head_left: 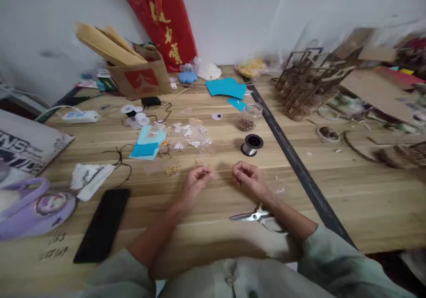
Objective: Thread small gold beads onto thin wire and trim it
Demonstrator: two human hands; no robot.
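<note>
Above the wooden table my left hand point(197, 180) is closed in a pinch, thumb against forefinger. Whatever lies between those fingertips is too small to make out. A hand's width to the right, my right hand point(250, 178) is also closed with its fingers curled together, and its contents are hidden. Small gold beads point(201, 162) lie just beyond my left hand, with another pile of gold beads point(171, 170) to its left. A spool of thin wire point(252, 145) stands behind my right hand. Scissors point(255, 216) lie partly under my right forearm.
Small clear bags point(193, 134) and blue sheets point(145, 149) lie behind the beads. A jar of beads point(248, 123) stands beyond the spool. A black phone point(102, 225) is at left. A dark strip point(293, 156) crosses the table; woven baskets point(304, 85) stand right of it.
</note>
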